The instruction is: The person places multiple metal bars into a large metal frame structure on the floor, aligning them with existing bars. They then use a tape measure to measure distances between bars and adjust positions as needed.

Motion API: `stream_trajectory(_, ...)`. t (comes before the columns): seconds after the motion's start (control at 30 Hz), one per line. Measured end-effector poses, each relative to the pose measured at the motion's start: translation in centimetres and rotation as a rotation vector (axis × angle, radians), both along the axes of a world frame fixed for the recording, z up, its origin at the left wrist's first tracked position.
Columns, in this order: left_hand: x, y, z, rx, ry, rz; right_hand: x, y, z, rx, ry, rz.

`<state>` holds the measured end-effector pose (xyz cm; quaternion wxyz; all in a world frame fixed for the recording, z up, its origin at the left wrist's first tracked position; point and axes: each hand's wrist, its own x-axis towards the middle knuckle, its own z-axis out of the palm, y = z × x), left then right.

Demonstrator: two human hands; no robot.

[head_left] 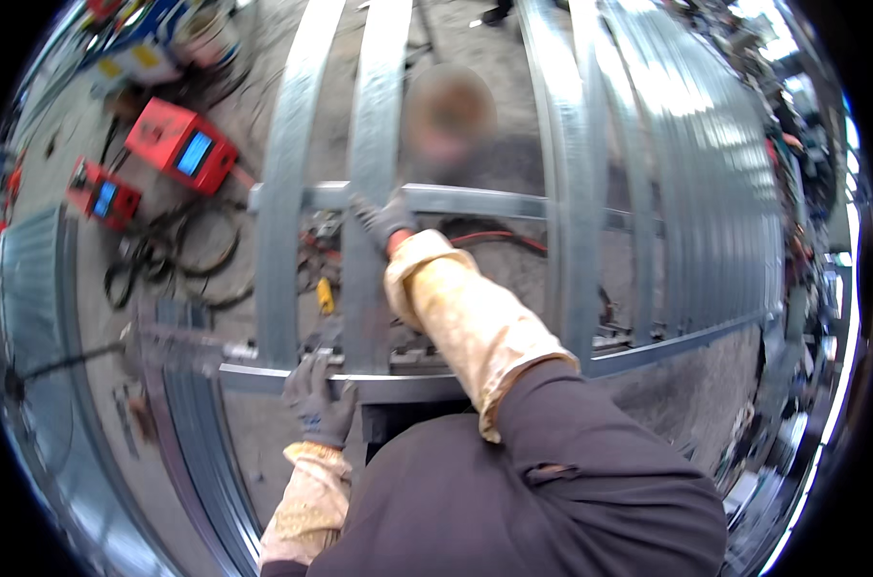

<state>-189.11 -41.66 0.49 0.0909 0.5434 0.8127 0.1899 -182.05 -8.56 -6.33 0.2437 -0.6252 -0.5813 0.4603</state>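
Note:
My left hand (321, 399), in a grey work glove, lies on the near steel rail (407, 388), its fingers stretched over the edge and the thumb apart. Farther out, my right hand (386, 219), gloved alike, rests with spread fingers on the right side of a long galvanized steel bar (370, 288), close to the far crossbar (475, 200). A second long bar (280, 260) runs parallel to its left. Both bars lie across the near rail and the far crossbar. Pale, stained protective sleeves cover my forearms.
More steel bars (563, 192) and a ribbed row of profiles (715, 192) lie to the right. At left stand two red machines (181, 146) with lit screens, near coiled black cables (205, 240). A yellow object (325, 295) lies below the bars. A round patch (451, 111) beyond is blurred.

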Motion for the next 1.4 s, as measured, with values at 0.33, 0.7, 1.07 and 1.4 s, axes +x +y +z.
stream_trajectory(0.33, 6.8, 6.1, 5.4, 0.172, -0.311, -0.296, 31.3, -2.8, 12.3, 0.321, -0.756, -0.184)
stream_trajectory(0.7, 26.6, 14.9, 3.1, -0.334, -1.179, -0.503, 31.5, -2.6, 16.3, 0.056, -0.748, 0.025)
stream_trajectory(1.07, 24.5, 14.3, 5.0, -0.108, -1.026, -0.097, 29.2, 3.5, 8.2, -0.305, 0.818, -0.214)
stream_trajectory(1.4, 20.0, 12.1, 4.1, -0.156, -0.905, -0.044, 23.3, 0.9, 8.7, -0.216, 0.720, -0.178)
